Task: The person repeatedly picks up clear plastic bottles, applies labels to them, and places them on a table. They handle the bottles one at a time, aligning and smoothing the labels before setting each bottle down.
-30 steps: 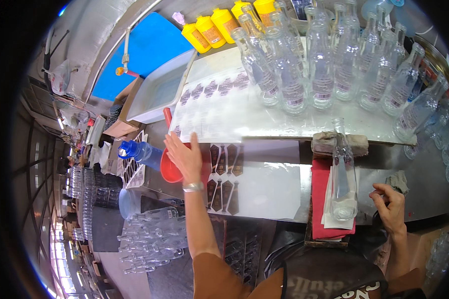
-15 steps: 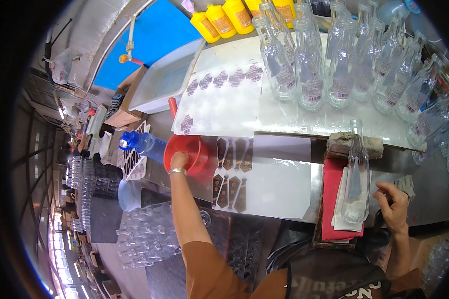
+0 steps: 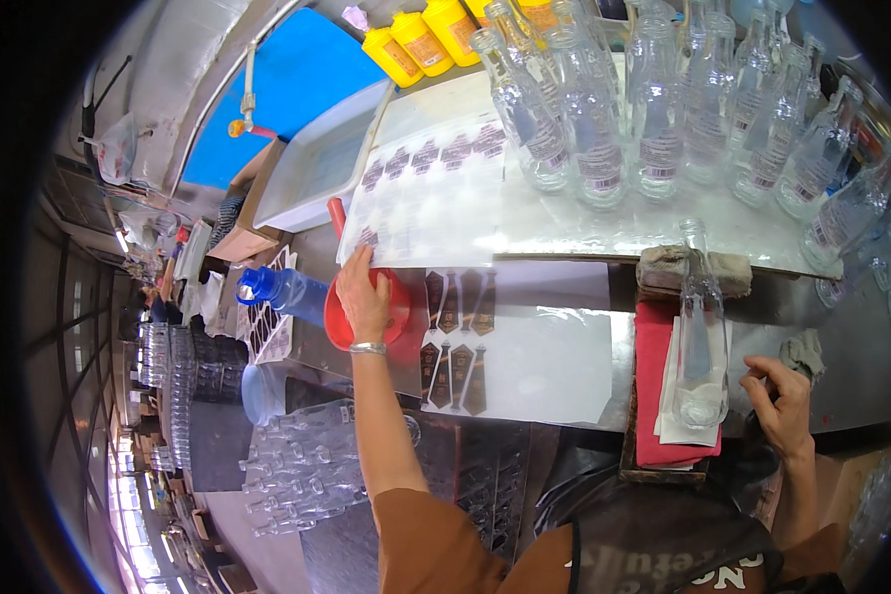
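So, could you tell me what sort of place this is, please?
Probably a small bottling or labelling workshop: rows of clear glass bottles stand on the bench, label sheets lie spread out, and one bottle lies on a red cloth.

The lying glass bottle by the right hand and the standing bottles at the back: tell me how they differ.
The lying bottle rests flat on white sheets over a red cloth; the standing bottles are upright on the raised shelf. The lying bottle shows no label from here; the standing bottles carry labels. The lying bottle is alone, near the right hand; the standing bottles crowd together. All are clear glass with long necks.
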`<state>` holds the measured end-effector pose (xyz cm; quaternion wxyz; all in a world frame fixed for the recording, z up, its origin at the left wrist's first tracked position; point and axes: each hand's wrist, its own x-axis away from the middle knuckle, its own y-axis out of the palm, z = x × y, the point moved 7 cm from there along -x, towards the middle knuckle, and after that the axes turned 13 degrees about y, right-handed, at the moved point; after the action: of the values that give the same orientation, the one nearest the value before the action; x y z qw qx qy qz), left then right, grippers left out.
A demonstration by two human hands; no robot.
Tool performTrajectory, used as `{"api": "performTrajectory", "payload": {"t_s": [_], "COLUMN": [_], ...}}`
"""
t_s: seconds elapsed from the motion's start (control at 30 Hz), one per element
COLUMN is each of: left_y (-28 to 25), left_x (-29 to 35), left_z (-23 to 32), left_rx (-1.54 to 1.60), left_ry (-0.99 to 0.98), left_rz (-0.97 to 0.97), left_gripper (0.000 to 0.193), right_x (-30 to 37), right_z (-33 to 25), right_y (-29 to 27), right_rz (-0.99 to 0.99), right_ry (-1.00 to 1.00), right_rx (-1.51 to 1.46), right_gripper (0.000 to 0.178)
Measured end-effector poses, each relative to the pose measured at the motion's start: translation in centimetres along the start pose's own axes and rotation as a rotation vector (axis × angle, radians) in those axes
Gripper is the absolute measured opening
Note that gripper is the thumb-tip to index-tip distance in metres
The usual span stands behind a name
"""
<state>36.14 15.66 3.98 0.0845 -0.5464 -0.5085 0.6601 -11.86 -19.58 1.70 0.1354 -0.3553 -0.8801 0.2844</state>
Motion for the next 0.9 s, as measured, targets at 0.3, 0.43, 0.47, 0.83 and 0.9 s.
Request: {"api": "performTrajectory", "payload": {"t_s": [0.3, 0.43, 0.47, 0.83, 0.9], "left_y": [-1.0, 0.4, 0.8, -2.1, -0.5], "left_x": [3.1, 1.7, 1.6, 2.9, 3.7], "left_z": [-1.0, -0.7, -1.8, -5.0, -1.7], "left_rx": [0.405, -0.005, -0.007, 0.349, 0.725], "left_ry": [-0.435, -0.102, -0.110, -0.477, -0.706], "left_rz": [0.100, -0.031, -0.062, 0.277, 0.130], "left_gripper": [0.028, 0.043, 0.041, 0.025, 0.029], "right_x": [2.2, 3.0, 3.1, 3.8, 4.0], "right_z": [0.0, -1.4, -1.6, -1.5, -1.5], "right_y": [0.6, 1.6, 1.8, 3.2, 2.8], "right_rz": [-0.260, -0.246, -0.232, -0.075, -0.012], "right_ry": [0.000, -0.099, -0.122, -0.152, -0.200], "right_rx": [-0.059, 0.035, 0.050, 0.137, 0.131], "right_gripper": [0.071, 0.077, 0.077, 0.066, 0.062]}}
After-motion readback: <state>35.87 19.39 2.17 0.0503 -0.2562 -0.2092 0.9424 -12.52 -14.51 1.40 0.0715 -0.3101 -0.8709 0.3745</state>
